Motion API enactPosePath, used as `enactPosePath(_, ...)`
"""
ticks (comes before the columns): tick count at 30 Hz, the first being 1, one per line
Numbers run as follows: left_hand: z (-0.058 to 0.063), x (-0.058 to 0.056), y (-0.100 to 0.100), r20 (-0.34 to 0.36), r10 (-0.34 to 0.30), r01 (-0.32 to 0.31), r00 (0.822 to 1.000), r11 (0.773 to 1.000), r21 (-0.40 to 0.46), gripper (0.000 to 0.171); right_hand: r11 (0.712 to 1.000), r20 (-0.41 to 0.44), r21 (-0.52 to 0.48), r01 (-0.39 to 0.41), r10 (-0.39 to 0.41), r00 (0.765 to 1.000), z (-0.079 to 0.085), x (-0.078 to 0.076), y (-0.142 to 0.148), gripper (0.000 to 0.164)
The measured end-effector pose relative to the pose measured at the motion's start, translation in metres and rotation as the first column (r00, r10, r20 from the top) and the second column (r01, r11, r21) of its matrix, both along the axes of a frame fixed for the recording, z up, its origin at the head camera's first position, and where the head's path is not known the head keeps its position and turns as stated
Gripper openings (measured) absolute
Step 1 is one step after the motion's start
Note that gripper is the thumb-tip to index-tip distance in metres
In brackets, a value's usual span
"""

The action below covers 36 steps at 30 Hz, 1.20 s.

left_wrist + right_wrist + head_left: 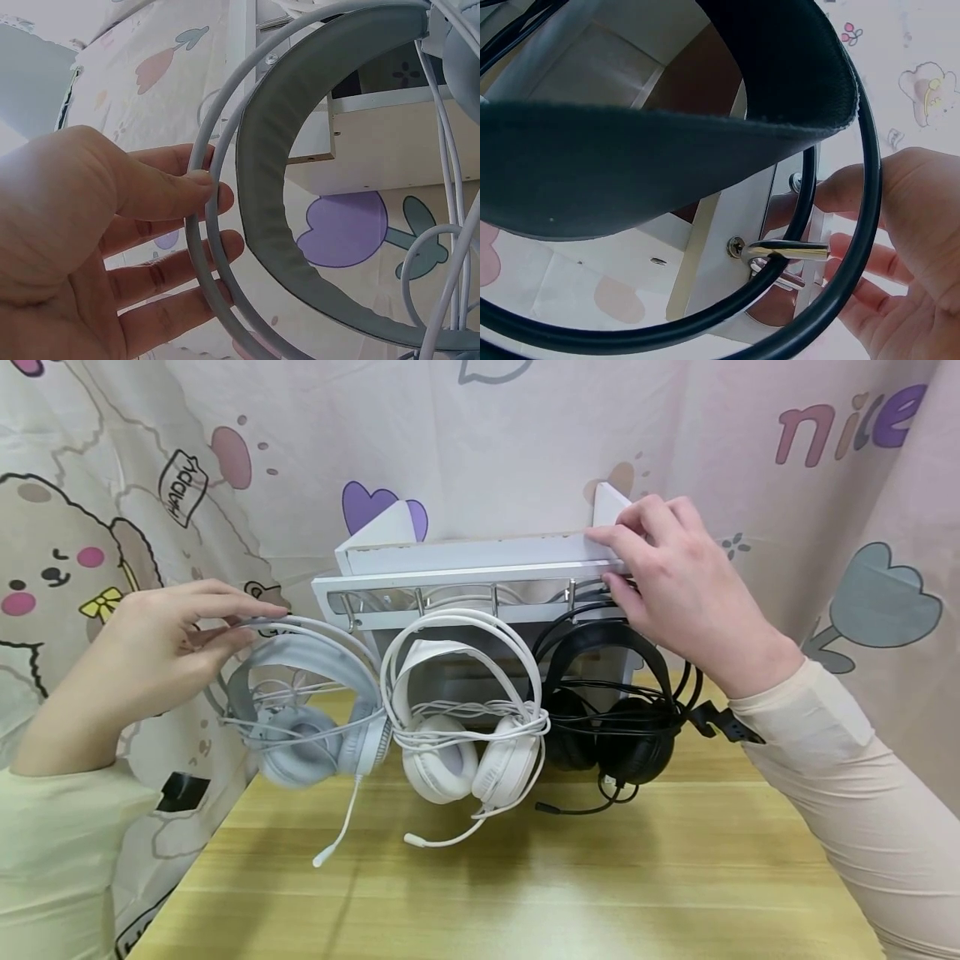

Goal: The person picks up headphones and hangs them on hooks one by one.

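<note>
My left hand pinches the headband of a grey-blue headset between thumb and fingers. Two thin outer hoops lie in that grip, beside the padded band. On the right, my right hand grips the end of a white hook rack, fingers over its top edge and thumb at the front rail. A black headset hangs below that hand, its hoop over a metal hook. Between these two, a white headset hangs from the rack, its cable wound around it.
Several metal hooks line the rack's front rail. Under the headsets lies a wood-grain tabletop. A printed curtain hangs behind and at both sides. Thin microphone booms stick out below the headsets.
</note>
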<state>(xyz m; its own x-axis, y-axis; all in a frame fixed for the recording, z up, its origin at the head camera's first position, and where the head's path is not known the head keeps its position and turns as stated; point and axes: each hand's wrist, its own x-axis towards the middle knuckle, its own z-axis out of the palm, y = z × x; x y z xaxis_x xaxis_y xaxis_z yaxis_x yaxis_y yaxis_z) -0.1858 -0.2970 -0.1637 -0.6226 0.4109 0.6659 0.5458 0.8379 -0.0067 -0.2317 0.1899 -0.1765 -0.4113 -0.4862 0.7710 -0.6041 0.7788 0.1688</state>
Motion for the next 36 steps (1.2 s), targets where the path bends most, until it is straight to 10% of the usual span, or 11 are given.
enactPosePath(27, -0.006, -0.013, -0.010, 0.097, 0.050, -0.060, 0.994, 0.993, 0.103, 0.039, 1.000, -0.005, 0.001, 0.000, 0.000, 1.000, 0.001, 0.001, 0.000, 0.039)
enactPosePath(36, -0.015, -0.016, -0.016, 0.114, -0.038, 0.022, 0.993, 0.990, 0.141, 0.043, 1.000, -0.006, -0.003, 0.001, -0.001, 1.000, 0.000, 0.000, 0.001, 0.039)
